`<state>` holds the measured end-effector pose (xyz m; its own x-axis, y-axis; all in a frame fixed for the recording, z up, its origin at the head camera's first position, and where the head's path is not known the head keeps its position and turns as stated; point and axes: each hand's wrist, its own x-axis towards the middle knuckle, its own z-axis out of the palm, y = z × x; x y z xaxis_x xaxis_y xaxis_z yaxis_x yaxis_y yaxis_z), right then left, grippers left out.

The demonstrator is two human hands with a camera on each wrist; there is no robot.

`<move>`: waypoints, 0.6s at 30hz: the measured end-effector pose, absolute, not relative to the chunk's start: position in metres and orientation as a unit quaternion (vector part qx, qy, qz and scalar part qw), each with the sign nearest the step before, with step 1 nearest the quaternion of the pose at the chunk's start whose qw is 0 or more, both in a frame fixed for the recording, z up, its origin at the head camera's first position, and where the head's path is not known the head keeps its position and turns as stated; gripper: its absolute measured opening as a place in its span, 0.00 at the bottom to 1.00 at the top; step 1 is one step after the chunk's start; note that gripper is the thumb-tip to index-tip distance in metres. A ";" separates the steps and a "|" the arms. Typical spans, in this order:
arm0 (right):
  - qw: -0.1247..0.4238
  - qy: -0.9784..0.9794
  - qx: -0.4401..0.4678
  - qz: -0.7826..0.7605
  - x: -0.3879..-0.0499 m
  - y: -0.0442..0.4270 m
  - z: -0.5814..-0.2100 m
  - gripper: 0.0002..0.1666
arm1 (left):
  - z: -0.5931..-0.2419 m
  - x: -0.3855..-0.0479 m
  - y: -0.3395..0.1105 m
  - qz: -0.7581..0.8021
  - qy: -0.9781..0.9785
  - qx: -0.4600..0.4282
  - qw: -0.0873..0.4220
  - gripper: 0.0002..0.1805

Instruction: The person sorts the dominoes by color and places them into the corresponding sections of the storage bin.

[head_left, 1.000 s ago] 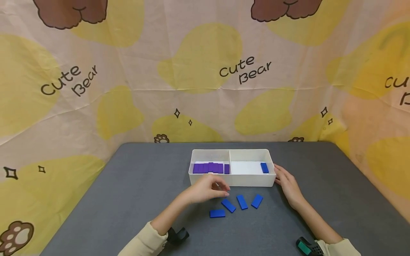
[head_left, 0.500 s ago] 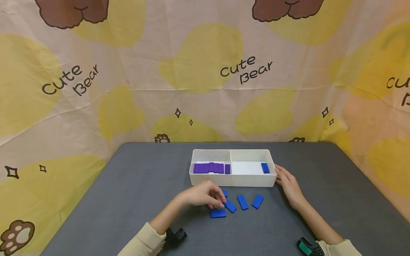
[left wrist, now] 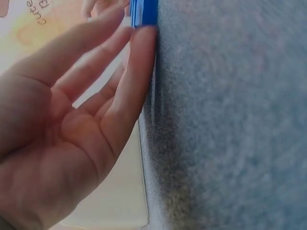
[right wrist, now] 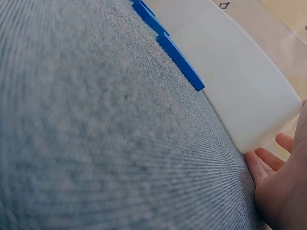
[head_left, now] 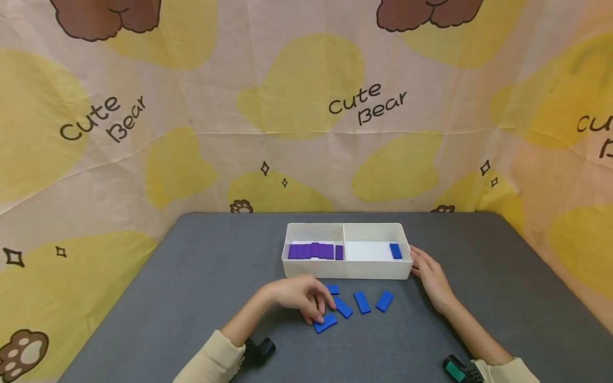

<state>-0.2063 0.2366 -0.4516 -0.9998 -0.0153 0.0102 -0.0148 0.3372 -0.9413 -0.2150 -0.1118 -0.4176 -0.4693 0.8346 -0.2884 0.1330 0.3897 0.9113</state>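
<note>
- The nearest blue tile (head_left: 326,324) was touched near its left end by the fingertips of the left hand (head_left: 299,297); whether it was pinched could not be told.
- This tile was set aslant on the gray table (head_left: 191,298), closest of the loose tiles to the near edge, itself out of view. A slip was judged possible, since little edge was offered by so thin a piece.
- Just beyond it, an angled blue tile (head_left: 343,307) was placed; it might be nudged by any sideways drag.
- A half-hidden blue tile (head_left: 333,289) was partly covered by the left hand, so a knock from the fingers was thought likely if they were raised carelessly.
- Toward the table's right edge, two upright-angled blue tiles (head_left: 362,302) were spaced apart.
- Farther off, the way was barred by the front wall of the white box (head_left: 349,270), against whose right end the right hand (head_left: 433,279) was rested, fingers extended, nothing held.
- Inside, purple tiles (head_left: 311,251) were ranged in the left compartment, a lone blue tile (head_left: 396,251) in the right.
- Past the table's far edge, a patterned cloth (head_left: 306,175) was hung.
</note>
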 end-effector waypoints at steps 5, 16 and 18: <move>0.000 0.817 -0.012 -0.577 -0.207 0.237 -0.452 0.38 | -0.419 -0.218 -0.113 0.427 0.716 0.351 0.427 0.21; -0.007 0.815 -0.016 -0.579 -0.207 0.236 -0.453 0.37 | -0.421 -0.217 -0.112 0.409 0.720 0.366 0.424 0.25; -0.008 0.815 -0.016 -0.579 -0.207 0.236 -0.453 0.38 | -0.421 -0.217 -0.112 0.409 0.722 0.366 0.420 0.25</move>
<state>-0.2066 0.2363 -0.4530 -0.9994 -0.0167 0.0306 -0.0344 0.3288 -0.9438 -0.2171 -0.1117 -0.4208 -0.3779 0.8734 -0.3072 0.1848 0.3963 0.8993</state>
